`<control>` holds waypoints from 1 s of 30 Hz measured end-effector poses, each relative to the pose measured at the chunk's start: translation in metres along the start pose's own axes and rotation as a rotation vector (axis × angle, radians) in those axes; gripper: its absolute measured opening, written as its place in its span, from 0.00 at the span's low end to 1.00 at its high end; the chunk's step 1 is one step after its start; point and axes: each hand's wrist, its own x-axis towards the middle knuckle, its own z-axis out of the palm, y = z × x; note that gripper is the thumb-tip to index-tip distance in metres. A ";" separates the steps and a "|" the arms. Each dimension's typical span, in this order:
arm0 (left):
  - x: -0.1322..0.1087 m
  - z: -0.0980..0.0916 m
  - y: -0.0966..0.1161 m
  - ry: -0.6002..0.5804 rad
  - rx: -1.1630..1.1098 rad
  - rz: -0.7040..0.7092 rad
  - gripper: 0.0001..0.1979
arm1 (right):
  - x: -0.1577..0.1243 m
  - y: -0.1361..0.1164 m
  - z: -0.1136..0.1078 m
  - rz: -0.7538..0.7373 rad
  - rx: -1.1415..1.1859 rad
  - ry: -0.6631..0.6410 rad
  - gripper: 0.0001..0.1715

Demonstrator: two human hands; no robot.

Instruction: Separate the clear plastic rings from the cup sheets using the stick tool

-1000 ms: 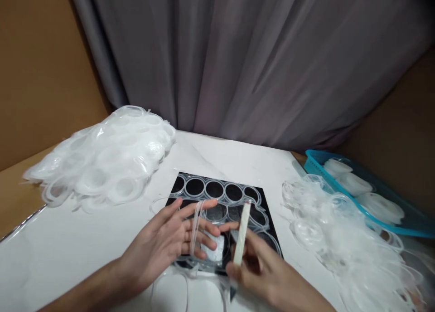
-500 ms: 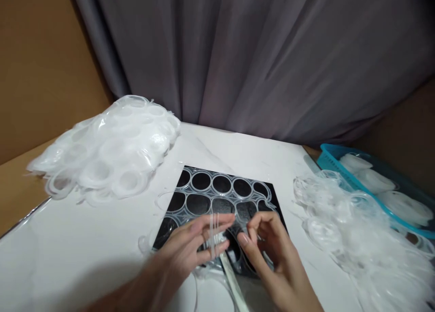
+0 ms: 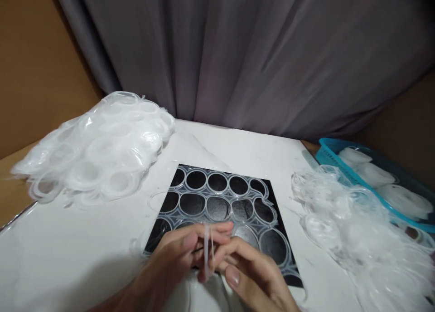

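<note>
My left hand (image 3: 185, 248) is held over the near part of a black board, its fingers stretched toward the right and close together. Thin translucent plastic rings (image 3: 206, 251) are looped around those fingers. Against them is my right hand (image 3: 249, 269), its fingers bent in at the rings and the thumb a little apart; what lies between its fingertips is hidden. Below both hands, a sheet of clear plastic with round holes (image 3: 224, 195) covers the black board (image 3: 290, 275). A stray ring sticks out past its left edge.
To the left stands a large heap of ring-holed plastic sheets (image 3: 112, 144). On the right is a tangled pile of clear plastic scraps (image 3: 353, 230), beside a blue basket (image 3: 322, 155) with white bundles (image 3: 375, 175). A grey curtain (image 3: 217, 58) hangs behind the white table (image 3: 217, 144).
My right hand has moved left and now meets the left fingers and rings. The pale strip seen below the hands is now mostly hidden. The view has shifted slightly.
</note>
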 end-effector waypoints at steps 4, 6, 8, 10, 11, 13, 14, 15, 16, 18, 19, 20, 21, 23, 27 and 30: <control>-0.002 0.001 0.001 -0.021 -0.032 0.039 0.22 | 0.005 0.001 -0.005 0.023 -0.046 0.065 0.19; -0.003 -0.003 0.002 0.012 0.000 0.077 0.20 | 0.006 0.000 -0.007 0.047 -0.183 0.120 0.19; -0.003 -0.009 0.002 0.036 0.079 0.121 0.17 | 0.006 -0.001 -0.008 0.029 -0.336 0.155 0.17; -0.003 -0.016 0.000 0.035 0.180 0.147 0.16 | 0.005 -0.003 -0.007 -0.062 -0.475 0.163 0.15; -0.002 -0.019 -0.001 0.032 0.230 0.146 0.16 | 0.005 -0.004 -0.007 -0.125 -0.532 0.156 0.13; 0.000 -0.022 -0.001 0.034 0.312 0.144 0.16 | 0.006 -0.006 -0.006 -0.229 -0.628 0.109 0.12; 0.001 -0.021 -0.001 0.044 0.348 0.141 0.16 | 0.006 -0.006 -0.007 -0.256 -0.671 0.075 0.11; 0.002 -0.019 0.000 0.046 0.379 0.139 0.16 | 0.007 -0.006 -0.007 -0.272 -0.712 0.047 0.11; 0.003 -0.016 0.000 0.046 0.404 0.142 0.16 | 0.007 -0.006 -0.008 -0.278 -0.750 0.024 0.10; 0.005 -0.009 0.002 0.046 0.435 0.153 0.17 | 0.006 -0.004 -0.011 -0.282 -0.811 -0.001 0.10; 0.005 -0.006 0.002 0.047 0.446 0.159 0.17 | 0.005 -0.003 -0.012 -0.288 -0.834 -0.003 0.10; 0.006 -0.004 0.004 0.047 0.454 0.165 0.18 | 0.003 -0.002 -0.013 -0.302 -0.854 -0.003 0.11; 0.006 -0.002 0.005 0.047 0.468 0.169 0.18 | 0.002 -0.001 -0.014 -0.321 -0.873 0.000 0.12; 0.006 -0.001 0.008 0.049 0.514 0.175 0.18 | 0.001 0.002 -0.016 -0.378 -0.907 0.030 0.15; 0.001 -0.010 0.012 0.085 0.681 0.188 0.17 | 0.000 0.006 -0.018 -0.447 -1.002 0.165 0.15; -0.006 -0.026 0.009 0.146 0.891 0.252 0.12 | -0.002 0.003 -0.025 -0.455 -1.096 0.246 0.21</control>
